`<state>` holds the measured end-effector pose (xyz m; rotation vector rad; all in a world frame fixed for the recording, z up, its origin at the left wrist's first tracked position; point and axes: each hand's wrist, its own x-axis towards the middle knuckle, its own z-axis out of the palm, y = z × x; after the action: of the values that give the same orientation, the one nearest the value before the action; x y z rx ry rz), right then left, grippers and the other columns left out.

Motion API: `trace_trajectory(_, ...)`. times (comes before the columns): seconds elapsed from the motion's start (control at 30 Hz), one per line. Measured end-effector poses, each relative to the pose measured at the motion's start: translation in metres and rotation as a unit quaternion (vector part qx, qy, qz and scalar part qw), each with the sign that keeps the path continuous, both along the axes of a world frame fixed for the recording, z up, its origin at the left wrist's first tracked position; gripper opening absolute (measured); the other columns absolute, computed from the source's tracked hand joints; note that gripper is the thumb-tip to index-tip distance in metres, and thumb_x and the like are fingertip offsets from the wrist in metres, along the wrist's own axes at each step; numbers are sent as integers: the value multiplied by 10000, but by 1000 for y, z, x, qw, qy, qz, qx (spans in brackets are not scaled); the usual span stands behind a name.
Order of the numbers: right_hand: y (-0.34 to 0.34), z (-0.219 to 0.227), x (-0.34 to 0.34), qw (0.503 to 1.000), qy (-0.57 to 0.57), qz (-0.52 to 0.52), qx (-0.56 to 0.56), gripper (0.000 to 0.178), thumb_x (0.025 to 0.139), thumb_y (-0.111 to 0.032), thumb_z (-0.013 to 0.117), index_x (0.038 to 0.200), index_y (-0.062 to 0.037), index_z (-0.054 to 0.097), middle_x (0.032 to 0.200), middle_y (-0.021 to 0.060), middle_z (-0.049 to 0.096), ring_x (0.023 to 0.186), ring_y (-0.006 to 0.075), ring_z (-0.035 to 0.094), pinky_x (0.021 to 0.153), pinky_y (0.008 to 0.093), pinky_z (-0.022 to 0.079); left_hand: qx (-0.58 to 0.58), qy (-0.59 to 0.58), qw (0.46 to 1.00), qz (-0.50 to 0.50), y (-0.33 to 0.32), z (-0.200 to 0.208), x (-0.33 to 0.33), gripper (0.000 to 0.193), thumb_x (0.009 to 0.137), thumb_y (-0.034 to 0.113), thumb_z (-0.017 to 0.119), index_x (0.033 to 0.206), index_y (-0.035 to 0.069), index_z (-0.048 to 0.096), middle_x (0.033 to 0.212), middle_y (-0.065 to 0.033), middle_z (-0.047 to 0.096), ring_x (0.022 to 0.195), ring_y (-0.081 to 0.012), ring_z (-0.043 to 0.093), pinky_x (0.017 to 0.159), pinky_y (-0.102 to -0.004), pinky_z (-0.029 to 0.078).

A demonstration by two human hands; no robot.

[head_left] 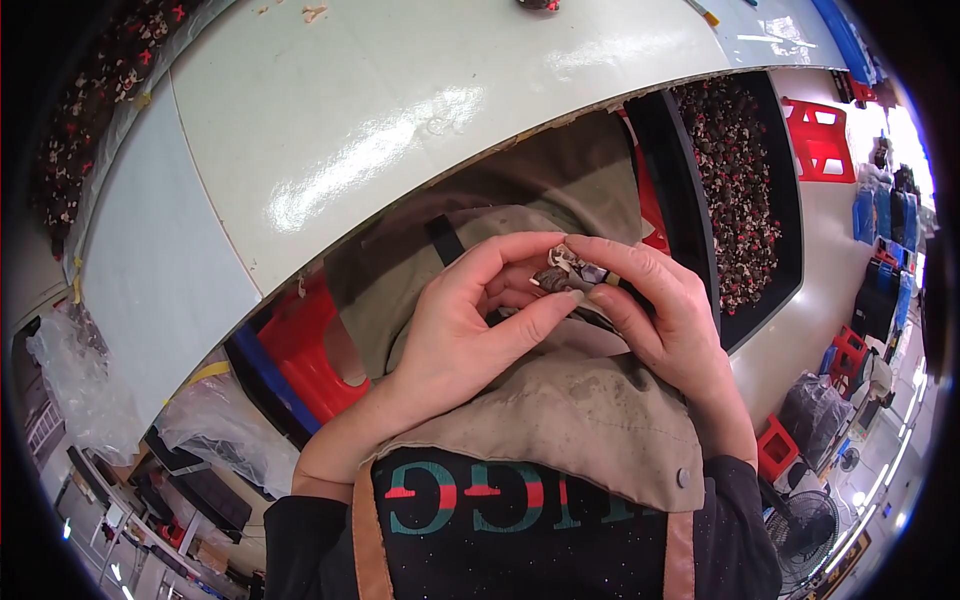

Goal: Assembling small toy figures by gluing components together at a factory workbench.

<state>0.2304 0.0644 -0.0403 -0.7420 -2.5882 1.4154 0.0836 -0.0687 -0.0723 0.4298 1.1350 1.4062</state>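
Between my two hands, over my lap, is a small dark figure-like piece (562,272) with cream and grey parts. My left hand (465,325) is closed on it, with the thumb at its lower side and the fingers curled behind. My right hand (655,305) pinches the same piece from the right with thumb and index finger. The fingers cover much of it, so its exact kind cannot be made out. A brown apron (550,410) lies beneath my hands.
A pale worktable (330,110) curves ahead, with a small dark piece (538,4) and a brush (704,13) on its far side. A black crate (790,250) full of similar pieces stands at my right. Red stools (820,140) and a fan (803,528) stand farther right.
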Motion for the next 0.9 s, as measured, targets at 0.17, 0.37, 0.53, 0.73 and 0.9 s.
trace_trajectory(0.17,0,-1,0,1000,1,-7,3,377,807,-18,633,1181,-38,592,943,107,660,798,223,623,721,302,490,-4,-60,998,15,-1,-1,0,380,902,-23,550,1273,-15,472,1160,-108,594,1055,-166,591,931,-290,475)
trace_trajectory(0.37,-1,-1,-1,1000,10,-8,-3,381,804,-16,633,1183,-32,593,915,109,657,767,214,616,703,296,485,7,-73,997,11,-1,0,-1,380,905,-18,548,1275,-21,462,1162,-126,596,1076,-177,589,938,-297,473)
trace_trajectory(0.53,-2,1,-2,1000,15,-13,8,364,797,-13,640,1160,-31,613,819,86,631,685,191,574,628,288,460,0,-72,997,15,-2,0,-1,351,883,-48,568,1221,-19,478,1141,-125,604,1069,-171,592,931,-286,476)
trace_trajectory(0.73,-1,-4,0,999,38,-8,22,348,794,-8,642,1141,-32,627,745,70,592,623,176,527,566,289,421,10,-80,996,24,-1,1,0,335,870,-63,580,1189,-16,490,1124,-122,611,1059,-171,599,920,-280,482)
trace_trajectory(0.9,0,-7,0,998,57,2,27,340,795,-6,640,1134,-34,630,717,63,572,605,173,513,546,290,402,23,-68,997,30,-2,-3,2,318,883,10,612,1177,-6,491,1069,-96,635,963,-120,624,825,-231,502)
